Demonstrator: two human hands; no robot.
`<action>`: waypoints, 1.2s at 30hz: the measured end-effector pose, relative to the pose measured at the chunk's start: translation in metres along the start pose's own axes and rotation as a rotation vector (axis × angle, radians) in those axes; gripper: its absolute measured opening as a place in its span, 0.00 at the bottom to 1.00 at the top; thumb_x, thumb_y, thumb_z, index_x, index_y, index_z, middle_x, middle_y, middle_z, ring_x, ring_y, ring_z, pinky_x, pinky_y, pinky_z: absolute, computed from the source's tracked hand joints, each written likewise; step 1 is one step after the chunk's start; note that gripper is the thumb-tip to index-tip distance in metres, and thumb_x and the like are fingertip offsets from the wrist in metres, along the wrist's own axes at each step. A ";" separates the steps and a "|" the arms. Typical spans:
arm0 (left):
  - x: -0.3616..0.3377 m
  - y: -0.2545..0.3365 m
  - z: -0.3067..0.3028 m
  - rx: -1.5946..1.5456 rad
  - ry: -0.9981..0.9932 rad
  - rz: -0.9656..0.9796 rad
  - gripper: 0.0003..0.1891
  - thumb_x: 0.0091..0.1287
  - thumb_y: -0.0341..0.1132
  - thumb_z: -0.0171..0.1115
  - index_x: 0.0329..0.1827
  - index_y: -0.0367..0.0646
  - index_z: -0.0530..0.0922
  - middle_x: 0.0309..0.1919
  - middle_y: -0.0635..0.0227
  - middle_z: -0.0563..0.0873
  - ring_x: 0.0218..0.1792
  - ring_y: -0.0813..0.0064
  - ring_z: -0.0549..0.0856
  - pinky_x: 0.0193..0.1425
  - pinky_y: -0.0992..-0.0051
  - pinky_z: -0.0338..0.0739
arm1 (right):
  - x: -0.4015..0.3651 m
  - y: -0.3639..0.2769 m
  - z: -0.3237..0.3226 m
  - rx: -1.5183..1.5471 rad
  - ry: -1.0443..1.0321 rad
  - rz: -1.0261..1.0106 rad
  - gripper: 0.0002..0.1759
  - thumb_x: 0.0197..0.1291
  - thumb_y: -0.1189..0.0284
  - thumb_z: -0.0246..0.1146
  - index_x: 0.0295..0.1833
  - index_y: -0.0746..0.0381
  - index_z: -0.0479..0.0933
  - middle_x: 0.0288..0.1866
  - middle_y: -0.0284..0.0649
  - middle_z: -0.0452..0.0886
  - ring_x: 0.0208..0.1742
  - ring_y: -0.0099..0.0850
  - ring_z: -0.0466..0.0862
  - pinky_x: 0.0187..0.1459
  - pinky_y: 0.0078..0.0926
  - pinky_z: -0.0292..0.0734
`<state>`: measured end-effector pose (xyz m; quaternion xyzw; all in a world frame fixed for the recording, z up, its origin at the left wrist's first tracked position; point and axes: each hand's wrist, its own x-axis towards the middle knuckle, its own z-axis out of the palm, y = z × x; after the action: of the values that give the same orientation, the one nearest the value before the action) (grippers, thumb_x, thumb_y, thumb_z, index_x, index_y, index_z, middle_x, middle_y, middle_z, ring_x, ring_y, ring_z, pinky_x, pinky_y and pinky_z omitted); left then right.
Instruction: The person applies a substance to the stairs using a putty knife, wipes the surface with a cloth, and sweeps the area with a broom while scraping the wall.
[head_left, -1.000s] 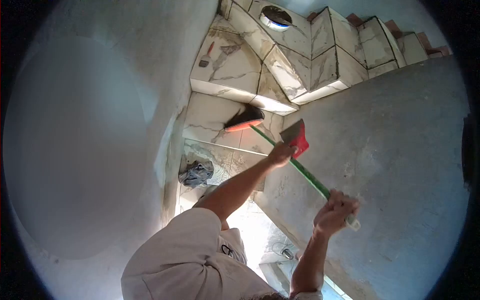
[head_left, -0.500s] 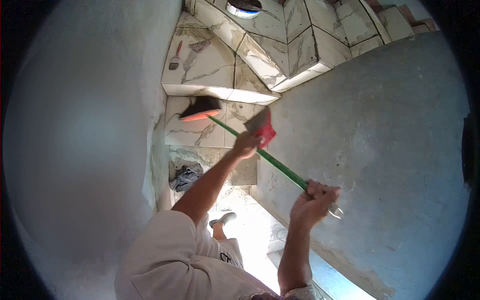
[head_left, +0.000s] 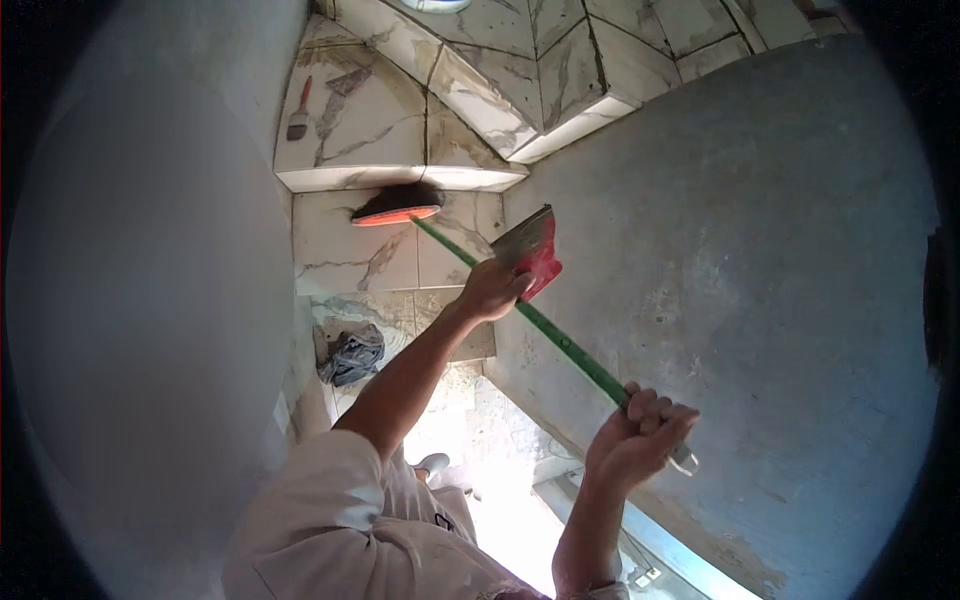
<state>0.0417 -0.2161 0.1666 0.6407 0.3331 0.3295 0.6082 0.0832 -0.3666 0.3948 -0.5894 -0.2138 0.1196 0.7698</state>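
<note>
A broom with a green handle point(head_left: 575, 352), an orange base and dark bristles point(head_left: 400, 200) slants across the middle of the view. Its bristles are on a marble-patterned step point(head_left: 340, 240), against the riser of the step above. My left hand point(head_left: 492, 288) is closed around the middle of the handle. In the same hand is a wide flat-bladed tool with a red grip point(head_left: 538, 268), which looks like a scraper; its grey blade points up and away. Near the handle's end, by a pale hanging loop, my right hand point(head_left: 645, 440) is wrapped round it.
Tiled steps turn upward at the top, with a paintbrush point(head_left: 300, 115) and a grey triangular mark or flat piece point(head_left: 348, 82) on one tread. A white-blue container point(head_left: 437, 4) is cut off above. A crumpled grey cloth point(head_left: 352, 355) lies lower down. Walls stand on both sides.
The view has shifted, so the steps sit further left and higher. The broom head has moved right along the step relative to the tiles. Both hands keep their hold.
</note>
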 end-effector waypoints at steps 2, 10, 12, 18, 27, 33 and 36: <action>0.009 -0.022 0.021 0.225 -0.129 0.117 0.13 0.61 0.45 0.52 0.32 0.46 0.77 0.26 0.57 0.81 0.32 0.55 0.82 0.37 0.59 0.74 | 0.005 0.006 -0.002 -0.058 0.081 -0.016 0.21 0.69 0.54 0.50 0.27 0.53 0.57 0.18 0.27 0.51 0.23 0.20 0.57 0.39 0.28 0.69; 0.008 0.037 0.041 0.080 -0.071 0.210 0.12 0.61 0.42 0.54 0.39 0.42 0.75 0.28 0.54 0.81 0.33 0.50 0.81 0.38 0.57 0.74 | 0.001 -0.042 -0.023 -0.074 0.034 -0.131 0.19 0.71 0.55 0.47 0.28 0.52 0.57 0.16 0.27 0.49 0.20 0.20 0.59 0.41 0.30 0.74; 0.017 0.027 0.036 0.087 -0.082 0.159 0.12 0.61 0.41 0.55 0.39 0.42 0.75 0.27 0.54 0.82 0.30 0.49 0.81 0.35 0.55 0.75 | 0.006 -0.019 -0.029 -0.102 0.014 -0.122 0.19 0.71 0.55 0.47 0.28 0.52 0.57 0.17 0.27 0.49 0.20 0.20 0.59 0.42 0.30 0.73; 0.024 0.009 0.063 0.019 -0.264 0.070 0.13 0.61 0.43 0.55 0.38 0.43 0.76 0.30 0.54 0.81 0.35 0.51 0.81 0.39 0.58 0.75 | 0.007 -0.008 -0.031 -0.247 -0.019 -0.127 0.19 0.70 0.54 0.49 0.29 0.53 0.57 0.18 0.26 0.51 0.22 0.20 0.58 0.44 0.29 0.68; 0.037 -0.005 0.077 -0.172 -0.166 0.094 0.15 0.60 0.46 0.55 0.35 0.42 0.76 0.24 0.58 0.80 0.28 0.62 0.81 0.34 0.63 0.74 | 0.014 -0.002 -0.022 -0.182 -0.095 -0.229 0.19 0.71 0.60 0.47 0.26 0.54 0.56 0.17 0.27 0.51 0.21 0.19 0.54 0.37 0.26 0.65; -0.044 -0.007 0.126 -0.066 -0.453 -0.058 0.17 0.62 0.48 0.53 0.30 0.42 0.76 0.25 0.58 0.79 0.31 0.62 0.81 0.35 0.62 0.73 | -0.001 -0.053 -0.045 -0.324 -0.051 -0.148 0.20 0.72 0.61 0.47 0.25 0.54 0.56 0.16 0.27 0.50 0.17 0.18 0.51 0.26 0.23 0.54; -0.068 0.053 0.111 -0.185 -0.415 -0.100 0.16 0.62 0.47 0.52 0.32 0.43 0.76 0.25 0.58 0.80 0.29 0.59 0.81 0.34 0.63 0.73 | -0.015 -0.086 -0.052 -0.284 -0.157 -0.210 0.20 0.72 0.58 0.46 0.26 0.53 0.56 0.16 0.26 0.48 0.17 0.18 0.51 0.25 0.23 0.53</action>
<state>0.0966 -0.3363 0.2137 0.6190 0.2004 0.1892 0.7354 0.0888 -0.4419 0.4637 -0.6555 -0.3482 0.0529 0.6680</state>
